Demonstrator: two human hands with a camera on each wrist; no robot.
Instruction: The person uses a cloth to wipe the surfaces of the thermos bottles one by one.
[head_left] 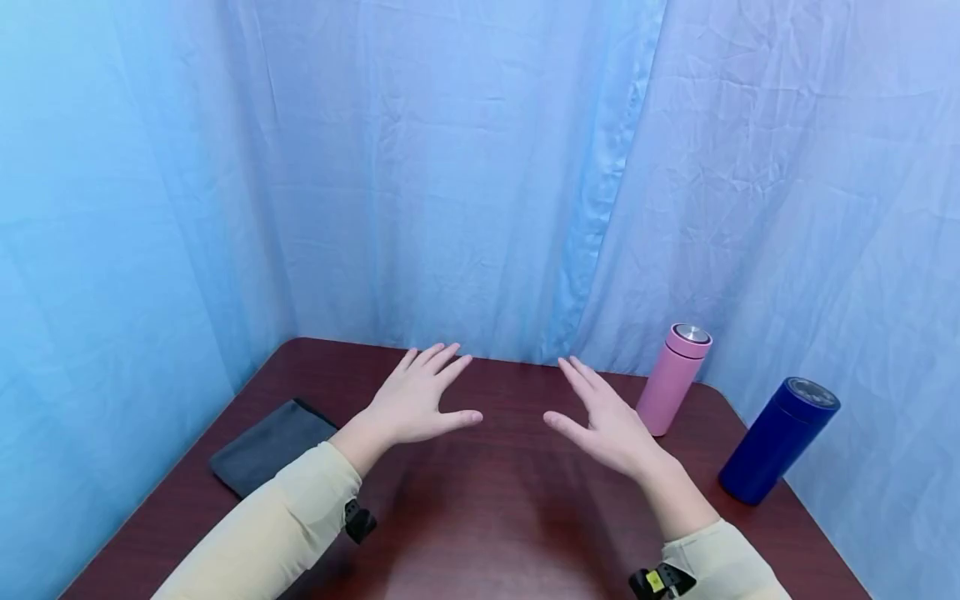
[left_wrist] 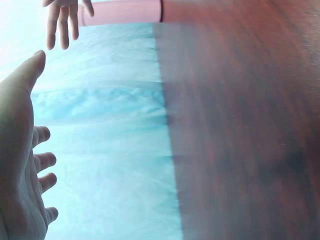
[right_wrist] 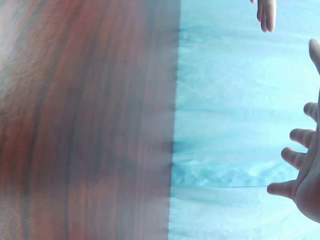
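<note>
Both hands hover over the dark red-brown table [head_left: 480,533], palms turned toward each other and fingers extended. My left hand [head_left: 416,400] is left of the middle, thumb out to the right, holding nothing. Nearest to it is a dark grey folded cloth or pouch [head_left: 273,446] lying by the left forearm. Opposite, my right hand [head_left: 607,421] is also bare, its thumb pointing left. Just right of it in the head view stands a pink thermos bottle [head_left: 671,383] with a silver-topped lid. A dark blue thermos bottle [head_left: 776,442] stands farther right, nearer the table's right edge.
Light blue curtains [head_left: 450,167] hang behind the table and along both sides, close to its edges. A small black camera [head_left: 360,521] is strapped at the left wrist, and another black device [head_left: 660,581] at the right.
</note>
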